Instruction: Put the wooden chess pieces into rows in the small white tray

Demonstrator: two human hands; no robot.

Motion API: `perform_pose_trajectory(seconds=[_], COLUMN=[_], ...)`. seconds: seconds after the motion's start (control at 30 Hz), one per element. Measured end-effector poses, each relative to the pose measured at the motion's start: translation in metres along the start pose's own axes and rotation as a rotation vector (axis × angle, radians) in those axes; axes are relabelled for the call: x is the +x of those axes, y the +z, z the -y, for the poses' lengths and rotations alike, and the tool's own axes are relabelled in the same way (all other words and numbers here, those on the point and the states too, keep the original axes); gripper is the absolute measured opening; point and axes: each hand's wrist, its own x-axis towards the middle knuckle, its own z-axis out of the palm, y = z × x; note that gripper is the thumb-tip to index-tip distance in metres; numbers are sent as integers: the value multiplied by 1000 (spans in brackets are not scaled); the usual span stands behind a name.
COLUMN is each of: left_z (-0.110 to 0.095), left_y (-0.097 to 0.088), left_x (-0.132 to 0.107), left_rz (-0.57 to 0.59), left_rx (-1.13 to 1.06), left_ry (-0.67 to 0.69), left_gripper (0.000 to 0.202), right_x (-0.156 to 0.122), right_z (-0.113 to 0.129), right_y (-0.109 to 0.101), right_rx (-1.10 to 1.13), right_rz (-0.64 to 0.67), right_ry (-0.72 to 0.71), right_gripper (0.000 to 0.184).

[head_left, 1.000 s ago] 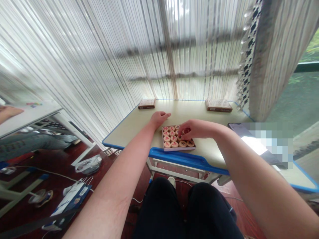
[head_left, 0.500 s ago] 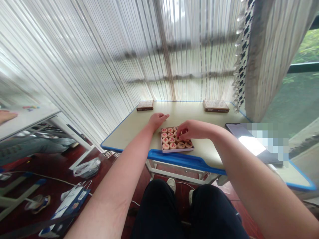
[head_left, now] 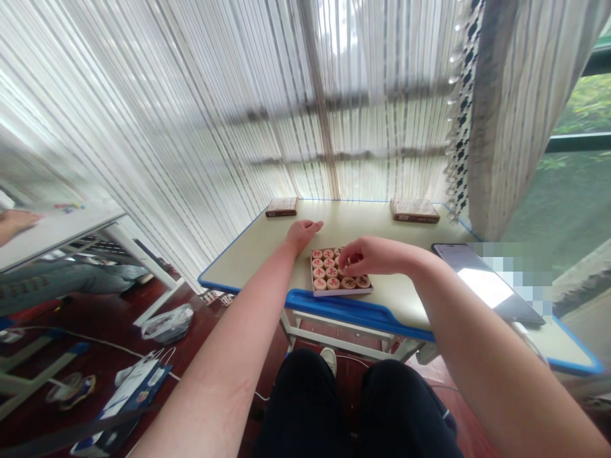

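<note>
A shallow box (head_left: 342,292) on the desk holds rows of round wooden Chinese chess pieces (head_left: 333,284). Red characters mark the left columns, and black ones show on the front right pieces (head_left: 363,281). My right hand (head_left: 367,256) bends over the box's back right part, thumb and fingers closed at a chess piece that they largely cover. It hides several pieces below. Beyond the box's back left corner, my left hand (head_left: 303,235) rests on the desk, fingers loosely curled in with nothing visible in them.
Two flat boxes (head_left: 282,207) (head_left: 415,210) lie along the desk's back edge. A tablet (head_left: 482,280) lies at the right. The desk (head_left: 248,254) has a blue rim. Another person's hand (head_left: 16,226) rests on a table at the far left. Bags lie on the floor.
The view has tilted slightly, so the desk sits a little lower in it. My right hand's fingers have shifted slightly over the pieces. My left hand stays in place.
</note>
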Motion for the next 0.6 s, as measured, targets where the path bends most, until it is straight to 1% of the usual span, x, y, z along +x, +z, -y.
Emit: perform_pose_trajectory(seconds=[0.1,0.27,0.5,0.6], left_z=[0,2,4,3], left_y=[0,1,1,1], left_x=[0,1,2,2], left_rz=[9,18,14,8], left_rx=[7,13,17,17], left_ry=[-13,-4,8,10], left_gripper=[51,51,50,49], right_x=[-4,-4,-4,-4], right_z=[4,6,6,4], right_y=[-1,1,0,-2], right_rx=[-41,-95,-40,-15], right_rz=[73,88,130,125], right_ry=[-23,-9,-5,-7], right_gripper=[29,27,26,27])
